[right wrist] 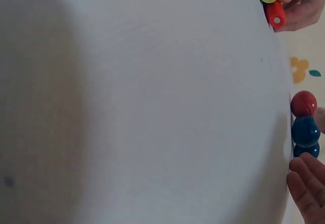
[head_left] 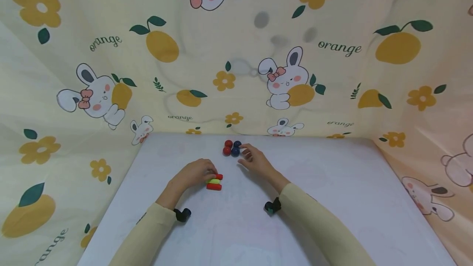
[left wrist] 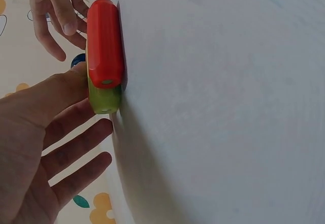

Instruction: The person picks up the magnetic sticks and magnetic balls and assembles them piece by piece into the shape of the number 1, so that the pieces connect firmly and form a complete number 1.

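Note:
A row of short cylinders lies on the white table: a near red cylinder point(head_left: 214, 186), a yellow-green cylinder point(head_left: 213, 181) and a far red cylinder point(right wrist: 275, 16). My left hand point(head_left: 196, 171) pinches the far red one between thumb and index finger, the other fingers stretched out past it. Beyond the row sit two red balls point(head_left: 227, 151) and two dark blue balls point(head_left: 235, 152) in a tight square cluster. Beside the blue balls is my right hand point(head_left: 257, 162), fingers spread and loosely bent; one fingertip is at the far blue ball. Whether it touches cannot be told.
The white table point(head_left: 318, 200) stretches around both hands. At its back and sides hangs a cream cloth point(head_left: 236, 44) printed with rabbits, oranges and flowers. Each wrist carries a small black camera, one point(head_left: 182, 215) on the left and one point(head_left: 272, 206) on the right.

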Motion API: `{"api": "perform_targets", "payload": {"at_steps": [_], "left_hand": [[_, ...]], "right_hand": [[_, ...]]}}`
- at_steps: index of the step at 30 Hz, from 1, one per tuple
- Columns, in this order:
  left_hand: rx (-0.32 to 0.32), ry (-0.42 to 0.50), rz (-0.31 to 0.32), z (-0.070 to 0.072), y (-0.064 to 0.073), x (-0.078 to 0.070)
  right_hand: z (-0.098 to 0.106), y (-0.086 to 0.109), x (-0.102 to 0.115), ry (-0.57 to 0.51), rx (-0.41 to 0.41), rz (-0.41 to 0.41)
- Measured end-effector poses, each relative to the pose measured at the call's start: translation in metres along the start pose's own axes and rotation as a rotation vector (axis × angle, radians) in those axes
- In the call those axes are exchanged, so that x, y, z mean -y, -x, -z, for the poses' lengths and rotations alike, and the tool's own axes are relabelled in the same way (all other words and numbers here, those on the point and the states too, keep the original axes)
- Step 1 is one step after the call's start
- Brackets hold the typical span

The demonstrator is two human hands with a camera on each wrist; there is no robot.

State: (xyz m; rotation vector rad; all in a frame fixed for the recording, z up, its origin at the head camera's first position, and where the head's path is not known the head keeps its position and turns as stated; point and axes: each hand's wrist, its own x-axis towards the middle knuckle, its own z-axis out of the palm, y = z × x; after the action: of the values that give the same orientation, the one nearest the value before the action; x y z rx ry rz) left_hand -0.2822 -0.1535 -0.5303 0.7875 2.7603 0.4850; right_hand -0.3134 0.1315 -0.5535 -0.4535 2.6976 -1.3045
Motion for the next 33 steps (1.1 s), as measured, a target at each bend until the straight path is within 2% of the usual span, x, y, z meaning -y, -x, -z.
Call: {"api": "perform_targets", "payload": {"at_steps": [9, 14, 23, 29, 33], "left_hand": [[-0.026, -0.059, 0.016, -0.004, -0.001, 0.000], [-0.044, -0.050, 0.030, -0.004, 0.000, -0.001], [-0.065, 0.025, 0.076, -0.001, 0.003, -0.006], [-0.088, 0.162, 0.159, 0.002, 0.005, -0.010], [-0.112, 0.235, 0.175, 0.002, 0.005, -0.010]], "right_hand": [[-0.005, -0.005, 0.004, 0.042, -0.010, -0.030], [-0.008, -0.007, 0.005, 0.077, -0.022, -0.030], [-0.010, -0.013, 0.005, 0.110, -0.039, -0.034], [-0.012, -0.015, 0.007, 0.135, -0.041, -0.041], [-0.013, -0.016, 0.008, 0.158, -0.040, -0.029]]}}
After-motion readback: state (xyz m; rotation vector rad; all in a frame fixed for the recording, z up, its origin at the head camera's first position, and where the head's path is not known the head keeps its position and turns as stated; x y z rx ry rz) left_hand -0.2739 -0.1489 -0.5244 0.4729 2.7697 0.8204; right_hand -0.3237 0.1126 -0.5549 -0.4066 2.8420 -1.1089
